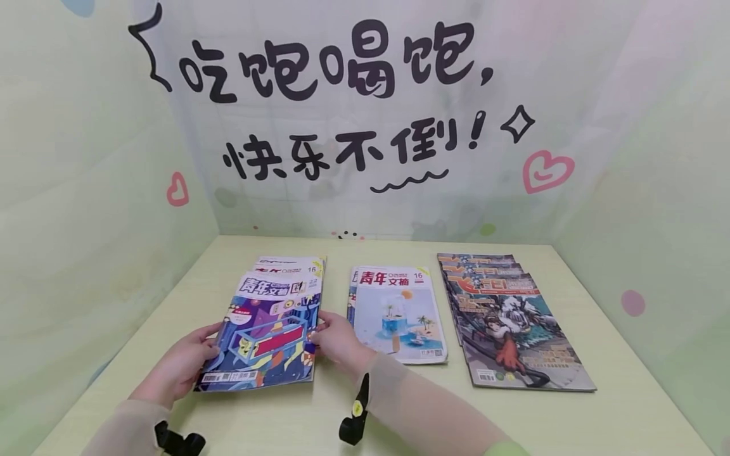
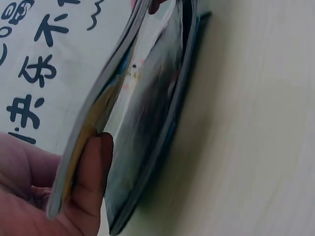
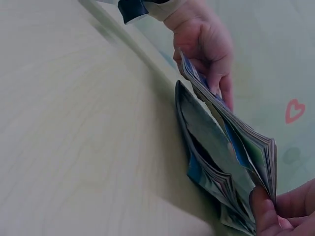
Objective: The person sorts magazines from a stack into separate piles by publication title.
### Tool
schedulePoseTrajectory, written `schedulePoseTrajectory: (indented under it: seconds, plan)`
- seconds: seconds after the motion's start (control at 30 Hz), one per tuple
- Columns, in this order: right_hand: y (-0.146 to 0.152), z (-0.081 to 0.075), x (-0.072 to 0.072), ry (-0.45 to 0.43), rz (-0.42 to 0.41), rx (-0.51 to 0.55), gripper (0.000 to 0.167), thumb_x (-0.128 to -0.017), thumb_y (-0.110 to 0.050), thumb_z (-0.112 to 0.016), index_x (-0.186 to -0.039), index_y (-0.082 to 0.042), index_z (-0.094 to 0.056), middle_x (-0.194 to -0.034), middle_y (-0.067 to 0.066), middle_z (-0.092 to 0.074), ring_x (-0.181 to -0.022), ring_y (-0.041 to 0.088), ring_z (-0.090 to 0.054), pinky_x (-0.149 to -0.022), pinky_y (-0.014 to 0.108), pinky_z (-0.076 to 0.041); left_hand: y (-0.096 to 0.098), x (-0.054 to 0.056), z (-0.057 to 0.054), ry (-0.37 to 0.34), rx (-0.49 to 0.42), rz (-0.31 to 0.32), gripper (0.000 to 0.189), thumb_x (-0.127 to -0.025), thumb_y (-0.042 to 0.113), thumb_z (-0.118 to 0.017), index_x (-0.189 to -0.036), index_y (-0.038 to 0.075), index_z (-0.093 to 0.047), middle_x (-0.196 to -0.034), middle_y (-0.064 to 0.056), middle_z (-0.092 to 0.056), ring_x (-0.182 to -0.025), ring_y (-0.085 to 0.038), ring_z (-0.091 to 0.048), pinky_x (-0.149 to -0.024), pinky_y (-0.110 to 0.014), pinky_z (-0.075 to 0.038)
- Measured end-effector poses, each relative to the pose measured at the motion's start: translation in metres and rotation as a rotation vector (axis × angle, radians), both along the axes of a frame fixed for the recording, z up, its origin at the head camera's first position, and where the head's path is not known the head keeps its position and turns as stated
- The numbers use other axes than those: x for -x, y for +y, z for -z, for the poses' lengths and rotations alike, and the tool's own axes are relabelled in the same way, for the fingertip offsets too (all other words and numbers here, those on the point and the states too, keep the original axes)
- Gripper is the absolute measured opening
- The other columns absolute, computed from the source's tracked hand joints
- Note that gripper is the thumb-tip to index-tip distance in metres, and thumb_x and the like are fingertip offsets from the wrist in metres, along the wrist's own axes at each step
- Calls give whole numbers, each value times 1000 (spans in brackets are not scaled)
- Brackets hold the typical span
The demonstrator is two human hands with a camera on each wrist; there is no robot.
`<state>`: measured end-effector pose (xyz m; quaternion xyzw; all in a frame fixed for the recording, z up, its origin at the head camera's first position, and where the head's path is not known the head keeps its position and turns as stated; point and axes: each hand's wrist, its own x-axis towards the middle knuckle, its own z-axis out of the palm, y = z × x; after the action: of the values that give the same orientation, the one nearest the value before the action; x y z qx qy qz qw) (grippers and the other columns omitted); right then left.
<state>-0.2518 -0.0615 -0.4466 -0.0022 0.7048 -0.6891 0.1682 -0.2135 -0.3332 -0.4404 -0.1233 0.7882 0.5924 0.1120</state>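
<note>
Top magazine w/ purple-blue illustrated cover (red box drawn on it) is lifted off the left stack. Left hand pinches its left edge, thumb on the cover; right hand pinches the right edge. Lower mags sag beneath both grips on the bench.

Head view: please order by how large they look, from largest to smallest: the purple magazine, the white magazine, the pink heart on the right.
1. Purple magazine, held by both hands, nearer the camera, which may enlarge it.
2. White magazine, only slightly smaller, so this order is unsure.
3. Pink heart, clearly smallest.
</note>
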Motion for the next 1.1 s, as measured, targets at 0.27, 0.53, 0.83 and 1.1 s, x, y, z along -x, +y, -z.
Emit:
schedulePoseTrajectory:
  seconds: [0.27,0.53,0.83,1.1]
  plan:
    - [-12,6,-5,33,-10,-101,59,-86,6,-62,-142,3,-42,-101,10,-63,-79,18,-63,-63,31,-56,-5,2,3,31,273,12,56,-96,6,-42,-147,-8,-23,-125,-30,-42,-92,-25,-56,-69,-32,-52]
    - [-17,3,-6,63,-58,-224,57,-86,3,-65,-139,3,-46,-109,13,-64,-77,17,-63,-61,30,-55,-9,6,1,47,510,71,57,-90,6,-48,-141,-14,-31,-120,-32,-44,-101,-38,-47,-81,-46,-46]
    - [18,-6,-5,125,-144,-372,43,-89,-12,-66,-130,-1,-56,-100,5,-64,-83,18,-61,-71,36,-53,35,20,-19,104,572,124,58,-97,26,-51,-145,-3,-36,-136,-31,-40,-117,-45,-40,-97,-64,-36]
    - [69,-7,15,210,-60,-448,35,-91,-20,-63,-124,-8,-62,-111,5,-64,-97,19,-59,-86,40,-50,113,39,-19,130,406,149,47,-97,30,-55,-141,14,-48,-131,-11,-54,-113,-29,-52,-95,-53,-44]
